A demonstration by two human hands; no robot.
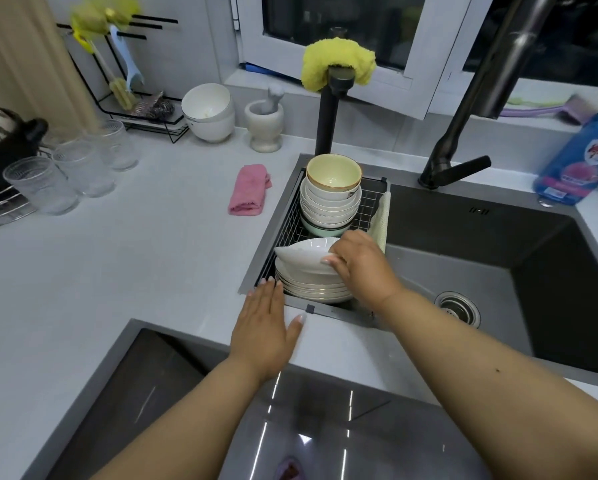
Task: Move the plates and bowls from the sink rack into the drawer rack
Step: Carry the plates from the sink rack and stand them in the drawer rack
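Right, I'm looking down at the sink rack point(292, 216), a black wire basket sitting in the left end of the dark sink point(498, 271). The right hand point(359, 261) is gripping the top plate point(302, 256), fingers curled over its near-right rim, and that plate is sitting tilted, its left edge raised off the stack of plates point(311, 289) beneath it at the near end of the rack. The left hand point(266, 327) is lying flat and relaxed on the white counter point(134, 271), fingers straight, fingertips reaching the rack's near-left corner, holding nothing. Whether those fingertips are touching the plates, I can't tell.

Behind the plates, at the far end of the rack, I'm seeing a stack of bowls point(330, 206), white ones topped by a pale yellow bowl point(333, 174), with a green one at the bottom. A pale cloth point(380, 220) is hanging over the rack's right edge.

On the counter, a pink cloth point(249, 189) is lying just left of the sink, clear glasses point(72, 174) are standing further left, and white bowls and a mortar with pestle point(264, 128) are standing by the wall. A yellow cloth point(337, 65) is draped over the black tap point(332, 109). A blue bottle point(579, 157) is lying at the far right.
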